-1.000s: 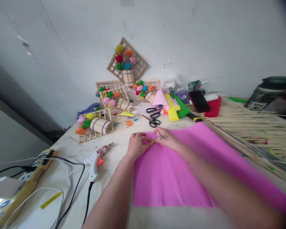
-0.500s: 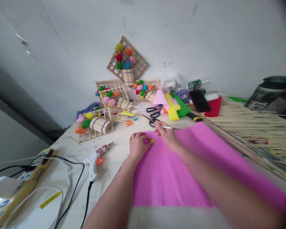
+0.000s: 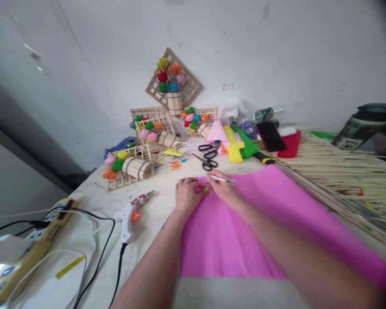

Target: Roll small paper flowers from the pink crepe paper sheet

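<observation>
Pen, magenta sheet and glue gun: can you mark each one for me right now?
Pen [image 3: 227,180]: head view, on its pale barrel.
Magenta sheet [image 3: 218,240]: head view, on its bare surface between the forearms.
Glue gun [image 3: 126,225]: head view, on its white handle.

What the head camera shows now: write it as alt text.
A person's right hand holds a pen over a magenta sheet, while the left hand rests on the sheet beside a small yellow-green piece. A glue gun lies to the left, scissors beyond the sheet, and lattice panels with colourful flowers at the back.
</observation>
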`<state>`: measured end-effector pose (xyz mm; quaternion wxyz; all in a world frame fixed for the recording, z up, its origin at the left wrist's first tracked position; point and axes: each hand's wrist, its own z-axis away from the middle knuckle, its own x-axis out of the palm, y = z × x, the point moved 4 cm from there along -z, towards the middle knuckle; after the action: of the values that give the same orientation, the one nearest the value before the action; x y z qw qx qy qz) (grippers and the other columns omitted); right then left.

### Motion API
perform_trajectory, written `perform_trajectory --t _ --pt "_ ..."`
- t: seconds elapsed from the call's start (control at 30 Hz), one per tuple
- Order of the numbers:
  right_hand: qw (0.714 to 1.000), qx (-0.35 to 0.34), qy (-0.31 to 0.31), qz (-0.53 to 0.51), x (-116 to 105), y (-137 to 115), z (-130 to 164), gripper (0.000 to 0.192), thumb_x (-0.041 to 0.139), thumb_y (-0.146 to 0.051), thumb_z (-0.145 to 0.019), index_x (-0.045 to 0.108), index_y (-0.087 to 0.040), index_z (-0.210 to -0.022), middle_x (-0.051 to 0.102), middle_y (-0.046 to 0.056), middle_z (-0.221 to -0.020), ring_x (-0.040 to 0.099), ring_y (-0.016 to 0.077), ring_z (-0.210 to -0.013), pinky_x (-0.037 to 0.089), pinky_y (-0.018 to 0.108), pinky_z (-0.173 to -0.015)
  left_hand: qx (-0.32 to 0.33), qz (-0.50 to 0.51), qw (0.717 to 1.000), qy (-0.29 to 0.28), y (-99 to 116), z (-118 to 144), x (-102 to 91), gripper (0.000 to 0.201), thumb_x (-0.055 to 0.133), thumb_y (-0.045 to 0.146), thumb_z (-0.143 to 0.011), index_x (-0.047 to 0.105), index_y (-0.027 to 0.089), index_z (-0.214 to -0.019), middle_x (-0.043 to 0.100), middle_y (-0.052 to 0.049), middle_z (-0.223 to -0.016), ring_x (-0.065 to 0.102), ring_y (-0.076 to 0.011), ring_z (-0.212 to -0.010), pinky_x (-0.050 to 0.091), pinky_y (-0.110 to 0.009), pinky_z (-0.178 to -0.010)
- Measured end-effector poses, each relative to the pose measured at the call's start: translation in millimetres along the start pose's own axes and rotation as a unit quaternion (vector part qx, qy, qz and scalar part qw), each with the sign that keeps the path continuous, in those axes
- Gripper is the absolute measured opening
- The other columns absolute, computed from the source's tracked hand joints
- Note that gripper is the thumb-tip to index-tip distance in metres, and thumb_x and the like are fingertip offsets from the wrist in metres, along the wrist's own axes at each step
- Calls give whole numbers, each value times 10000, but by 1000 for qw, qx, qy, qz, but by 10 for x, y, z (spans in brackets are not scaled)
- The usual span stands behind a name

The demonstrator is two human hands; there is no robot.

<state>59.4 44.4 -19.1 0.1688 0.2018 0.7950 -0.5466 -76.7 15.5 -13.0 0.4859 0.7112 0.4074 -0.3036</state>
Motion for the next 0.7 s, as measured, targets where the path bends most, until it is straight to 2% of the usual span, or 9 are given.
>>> perform_trajectory --t 0.17,0.27,0.4,0.53,0.7 --pt "999 -26 10 40 -9 -22 14 222 464 -273 -767 600 -194 -924 667 34 -761 604 145 -683 449 250 -650 1 4 1000 0 -12 -4 7 168 651 440 -649 688 319 -760 624 26 -968 497 -183 -922 353 -329 -847" --pt "999 -31 8 -8 -10 -25 18 227 447 -222 -768 571 -187 -954 667 37 -785 611 141 -716 448 232 -660 -2 -1 1000 1 -15 -5 8 174 649 447 -651 687 317 -760 624 29 -972 491 -188 -929 357 -330 -845" --pt "998 -7 4 -59 -5 0 16 210 438 -305 -795 545 -183 -930 664 36 -735 618 136 -677 450 225 -636 -7 -4 1000 -4 -13 -6 2 180 639 455 -658 688 316 -762 621 28 -979 486 -194 -934 357 -335 -849" --pt "1000 14 16 8 -20 17 15 278 419 -406 -810 556 -182 -905 662 35 -681 609 142 -647 430 236 -614 -9 3 1000 -9 -10 -8 -1 182 650 446 -649 688 316 -770 618 25 -984 485 -195 -941 354 -341 -858" --pt "995 10 4 94 -32 -31 15 302 410 -431 -809 580 -190 -871 665 29 -684 600 142 -641 391 217 -568 -14 8 1000 -9 -16 -8 3 187 659 437 -638 689 317 -777 617 26 -984 487 -196 -948 356 -340 -866"
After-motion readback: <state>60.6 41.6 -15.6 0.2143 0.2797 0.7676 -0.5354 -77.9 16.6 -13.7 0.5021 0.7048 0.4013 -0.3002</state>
